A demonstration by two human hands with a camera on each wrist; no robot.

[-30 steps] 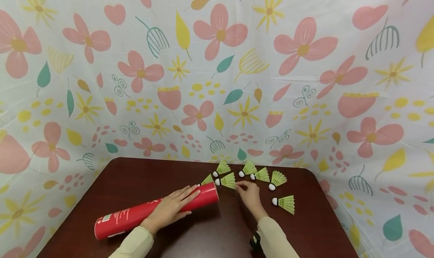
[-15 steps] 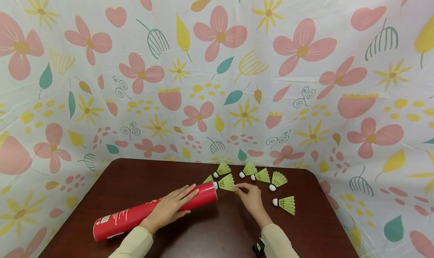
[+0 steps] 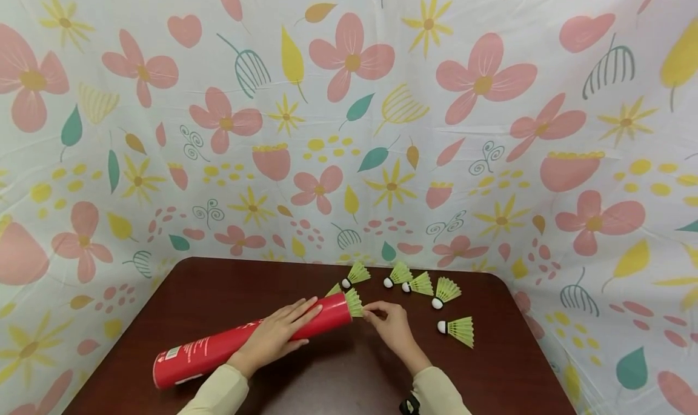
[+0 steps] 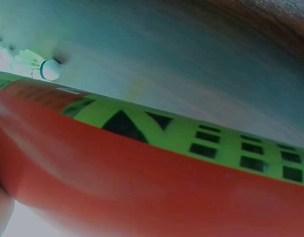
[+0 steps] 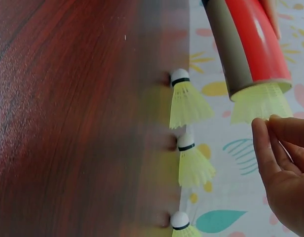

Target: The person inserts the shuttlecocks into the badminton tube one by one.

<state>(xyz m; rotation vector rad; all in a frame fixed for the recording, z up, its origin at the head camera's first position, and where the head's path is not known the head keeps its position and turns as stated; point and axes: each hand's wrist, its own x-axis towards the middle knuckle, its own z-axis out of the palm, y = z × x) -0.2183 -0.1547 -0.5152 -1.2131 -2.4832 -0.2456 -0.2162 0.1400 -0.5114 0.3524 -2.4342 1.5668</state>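
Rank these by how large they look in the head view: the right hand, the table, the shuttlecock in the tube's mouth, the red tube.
1. Table
2. Red tube, partly covered by the left hand
3. Right hand
4. Shuttlecock, only partly showing

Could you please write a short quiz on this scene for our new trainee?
1. True or false: the left grip lies on the red tube.
2. Which part of the shuttlecock at the tube's end does the right grip pinch?
A. The white cork
B. The black band
C. The yellow-green skirt
3. In the head view, how many loose shuttlecocks lie fully visible on the table?

Key:
1. True.
2. C; the right wrist view shows the fingertips at the skirt's edge.
3. Five; another is partly hidden behind the tube.
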